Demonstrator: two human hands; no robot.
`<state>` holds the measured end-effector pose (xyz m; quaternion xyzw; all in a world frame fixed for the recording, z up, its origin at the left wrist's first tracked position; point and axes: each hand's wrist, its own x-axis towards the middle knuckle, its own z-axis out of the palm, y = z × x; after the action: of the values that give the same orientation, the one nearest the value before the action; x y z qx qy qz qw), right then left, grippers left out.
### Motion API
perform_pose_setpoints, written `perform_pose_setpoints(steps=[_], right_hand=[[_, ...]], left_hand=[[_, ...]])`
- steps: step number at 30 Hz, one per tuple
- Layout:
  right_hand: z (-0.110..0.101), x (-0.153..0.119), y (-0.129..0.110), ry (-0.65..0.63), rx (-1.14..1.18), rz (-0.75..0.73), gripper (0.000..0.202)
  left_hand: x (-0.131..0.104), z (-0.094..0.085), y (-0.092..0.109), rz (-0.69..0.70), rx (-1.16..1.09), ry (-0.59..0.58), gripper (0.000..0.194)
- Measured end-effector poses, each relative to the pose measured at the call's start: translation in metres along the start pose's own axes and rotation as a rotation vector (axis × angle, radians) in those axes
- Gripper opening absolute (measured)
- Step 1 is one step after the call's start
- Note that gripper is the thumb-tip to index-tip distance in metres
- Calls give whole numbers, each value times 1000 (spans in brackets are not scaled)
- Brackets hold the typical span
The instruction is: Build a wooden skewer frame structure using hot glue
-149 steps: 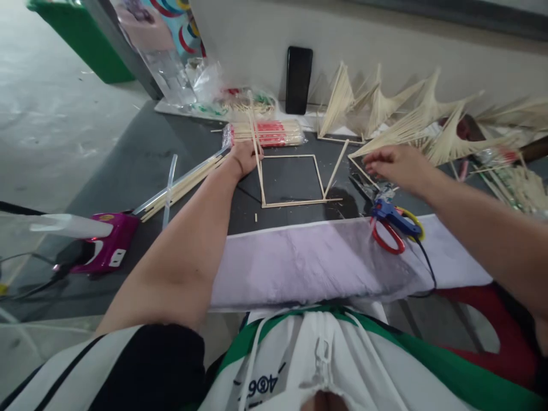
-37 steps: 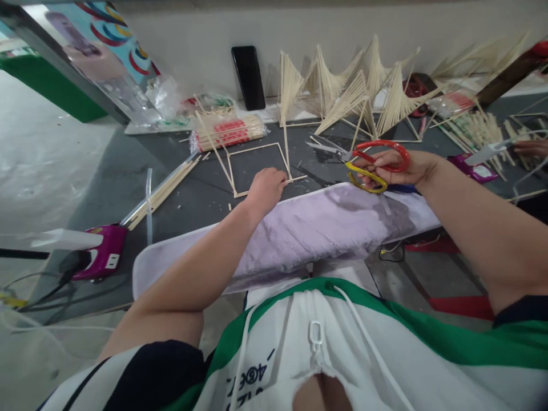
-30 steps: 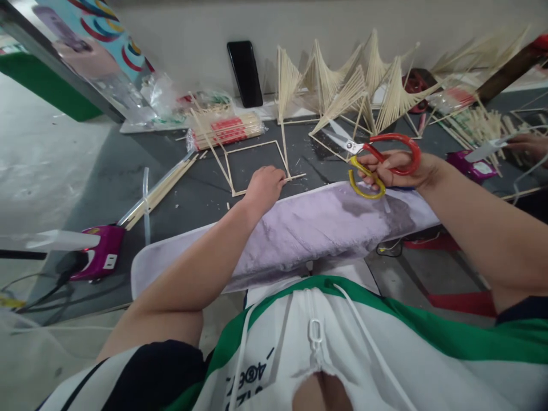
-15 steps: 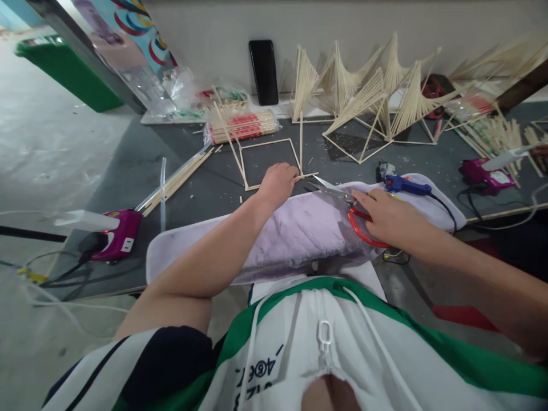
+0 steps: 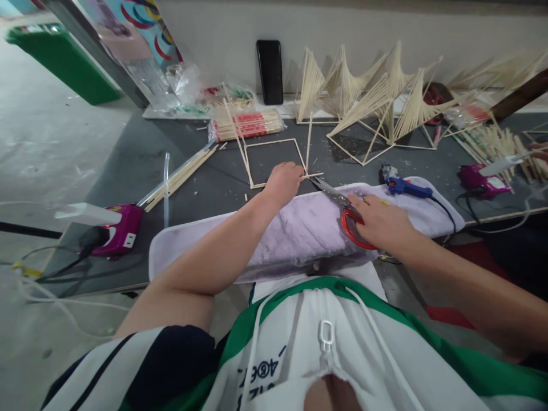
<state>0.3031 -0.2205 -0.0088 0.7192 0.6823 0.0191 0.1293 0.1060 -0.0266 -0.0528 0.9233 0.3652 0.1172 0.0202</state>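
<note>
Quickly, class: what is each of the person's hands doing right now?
Left hand: closed on the near side of the stick frame.
Right hand: holding the scissors.

left hand [image 5: 285,181] hides part of the stick frame [image 5: 270,142]; right edge crops another person's hand [image 5: 541,153].

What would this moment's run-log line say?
left hand: holding stick frame | right hand: holding scissors, blades by frame's protruding stick end | glue gun: across lilac cloth's edge
</note>
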Motion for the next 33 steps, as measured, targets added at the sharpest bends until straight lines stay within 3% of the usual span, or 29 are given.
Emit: perform_pose_setpoints(steps=[17, 27, 33], right_hand=[[-16, 3, -22, -40, -10, 13, 53], [-15, 2, -27, -35, -45, -38, 52], [-9, 8, -21, -70, 47, -26, 52]], left_hand=[[0, 1, 0, 0, -13, 16, 24], [1, 3, -1, 17, -13, 28, 23], [1, 2, -1, -1, -10, 13, 22]])
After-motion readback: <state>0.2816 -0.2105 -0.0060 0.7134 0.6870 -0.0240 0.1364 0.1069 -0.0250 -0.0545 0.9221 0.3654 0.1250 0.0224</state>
